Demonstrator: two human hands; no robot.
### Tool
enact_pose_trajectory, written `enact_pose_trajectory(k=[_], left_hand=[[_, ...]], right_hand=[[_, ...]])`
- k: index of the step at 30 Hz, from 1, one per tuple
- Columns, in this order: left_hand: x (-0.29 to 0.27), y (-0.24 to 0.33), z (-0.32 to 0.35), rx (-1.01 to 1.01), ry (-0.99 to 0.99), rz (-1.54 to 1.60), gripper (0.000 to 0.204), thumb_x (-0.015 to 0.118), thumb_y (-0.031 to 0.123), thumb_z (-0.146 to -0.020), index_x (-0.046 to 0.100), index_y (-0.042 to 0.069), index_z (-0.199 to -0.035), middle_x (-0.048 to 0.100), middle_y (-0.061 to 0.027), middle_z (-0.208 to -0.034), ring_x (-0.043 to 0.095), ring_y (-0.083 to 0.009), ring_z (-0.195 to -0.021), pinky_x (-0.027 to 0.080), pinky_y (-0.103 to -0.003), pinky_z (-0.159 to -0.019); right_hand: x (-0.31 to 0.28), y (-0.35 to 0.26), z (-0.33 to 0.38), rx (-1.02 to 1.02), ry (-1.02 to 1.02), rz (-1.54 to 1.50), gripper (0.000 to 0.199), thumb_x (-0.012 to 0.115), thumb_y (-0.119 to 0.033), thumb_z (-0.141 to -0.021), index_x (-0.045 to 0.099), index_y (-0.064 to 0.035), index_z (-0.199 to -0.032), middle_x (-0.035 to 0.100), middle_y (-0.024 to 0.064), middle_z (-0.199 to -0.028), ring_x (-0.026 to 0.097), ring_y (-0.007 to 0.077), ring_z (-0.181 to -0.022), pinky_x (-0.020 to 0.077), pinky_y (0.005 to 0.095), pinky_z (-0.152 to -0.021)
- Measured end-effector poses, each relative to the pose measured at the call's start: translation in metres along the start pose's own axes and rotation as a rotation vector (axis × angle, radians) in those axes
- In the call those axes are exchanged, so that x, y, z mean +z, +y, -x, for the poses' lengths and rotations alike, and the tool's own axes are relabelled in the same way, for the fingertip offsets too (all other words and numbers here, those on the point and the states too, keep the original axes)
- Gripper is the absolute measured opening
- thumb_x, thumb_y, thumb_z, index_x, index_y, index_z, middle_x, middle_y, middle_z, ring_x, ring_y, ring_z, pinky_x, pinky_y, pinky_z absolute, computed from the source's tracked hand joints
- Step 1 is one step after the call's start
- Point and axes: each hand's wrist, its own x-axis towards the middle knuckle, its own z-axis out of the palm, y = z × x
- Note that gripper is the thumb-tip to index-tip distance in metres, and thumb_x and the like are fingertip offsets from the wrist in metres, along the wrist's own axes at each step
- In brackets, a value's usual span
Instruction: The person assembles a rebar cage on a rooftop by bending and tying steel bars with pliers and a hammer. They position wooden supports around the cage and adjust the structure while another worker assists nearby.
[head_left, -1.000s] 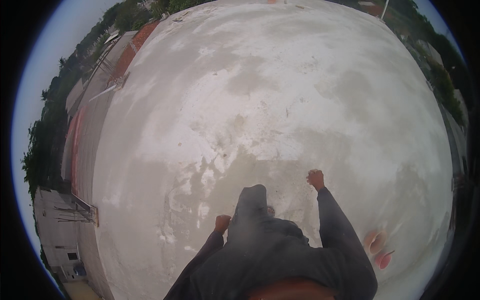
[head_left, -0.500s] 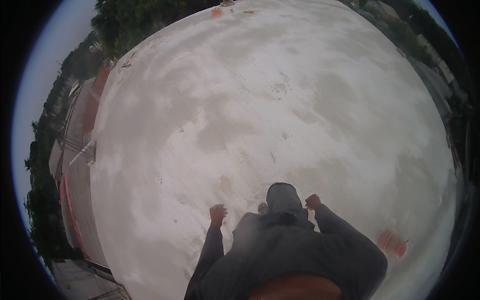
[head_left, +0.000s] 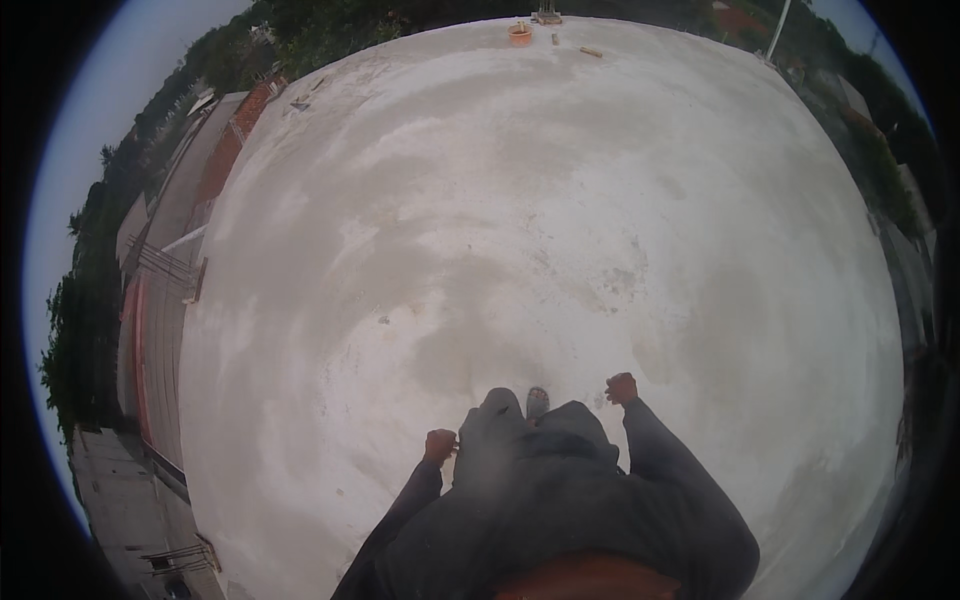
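Observation:
My left hand (head_left: 440,446) hangs at my left side beside my dark trouser leg, its fingers curled in and nothing seen in them. On the other side, my right hand (head_left: 621,388) is held a little farther forward, also with bent fingers and no visible object. Neither hand touches anything but air over the pale concrete slab (head_left: 480,230). One sandalled foot (head_left: 538,402) shows between my legs; the other is hidden. Dark sleeves cover both my forearms.
At the slab's far edge stand an orange bucket (head_left: 520,36) and a small piece of wood (head_left: 591,52). Thin rebar rods (head_left: 160,262) stick out past the left edge, near lower roofs. A pale pole (head_left: 778,32) rises at far right. Trees surround the slab.
I have moved forward across the slab with a step. The far bucket now sits lower in view, and the reddish bucket near my right has left the picture. My hands have swung slightly.

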Motion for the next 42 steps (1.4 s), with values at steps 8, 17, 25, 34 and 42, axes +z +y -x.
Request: enact_pose_trajectory(k=[8, 17, 25, 34, 42], left_hand=[[-0.005, 0.166, -0.169, 0.053, -0.034, -0.228, 0.018, 0.059, 0.014, -0.093, 0.069, 0.001, -0.088, 0.071, -0.0108, -0.081, 0.071, -0.0199, -0.066, 0.053, -0.033, -0.049], [-0.066, 0.498, -0.425, 0.016, 0.007, 0.292, 0.019, 0.059, 0.017, -0.094, 0.066, 0.001, -0.102, 0.068, -0.0097, -0.078, 0.065, -0.0193, -0.058, 0.046, -0.029, -0.044], [-0.108, 0.763, -0.665, 0.200, -0.114, 0.267, 0.027, 0.057, 0.025, -0.096, 0.066, 0.004, -0.111, 0.070, -0.0104, -0.085, 0.069, -0.0225, -0.066, 0.050, -0.030, -0.052], [-0.111, 0.991, -0.810, -0.117, -0.109, 0.240, 0.029, 0.054, 0.025, -0.097, 0.067, 0.002, -0.110, 0.070, -0.0135, -0.083, 0.068, -0.0245, -0.064, 0.048, -0.031, -0.050], [-0.153, 1.194, -0.952, 0.005, 0.089, 0.259, 0.023, 0.062, 0.012, -0.093, 0.068, -0.003, -0.109, 0.071, -0.0146, -0.091, 0.073, -0.0267, -0.081, 0.059, -0.036, -0.067]], right_hand=[[-0.162, -0.330, -0.290, -0.354, 0.076, -0.434, 0.016, 0.065, -0.014, -0.093, 0.068, -0.0024, -0.102, 0.069, 0.0096, -0.072, 0.068, 0.0183, -0.059, 0.0513, 0.0286, -0.046], [-0.171, -0.308, -0.412, 0.368, -0.210, 0.141, 0.016, 0.064, -0.008, -0.088, 0.066, -0.0003, -0.074, 0.070, 0.0124, -0.065, 0.068, 0.0200, -0.049, 0.0520, 0.0320, -0.042], [-0.222, -0.361, -0.542, 0.562, -0.057, -0.062, 0.019, 0.065, -0.008, -0.086, 0.071, 0.0011, -0.070, 0.070, 0.0135, -0.063, 0.070, 0.0229, -0.052, 0.0558, 0.0360, -0.047], [-0.402, -0.647, -0.955, -0.156, -0.225, 0.811, 0.022, 0.062, -0.018, -0.091, 0.077, -0.0087, -0.078, 0.072, 0.0108, -0.072, 0.073, 0.0203, -0.071, 0.0589, 0.0380, -0.067], [-0.511, -1.007, -1.313, -0.212, 0.389, 0.156, 0.031, 0.062, -0.029, -0.086, 0.070, -0.0012, -0.097, 0.071, 0.0220, -0.103, 0.067, 0.0413, -0.103, 0.0554, 0.0500, -0.085]])
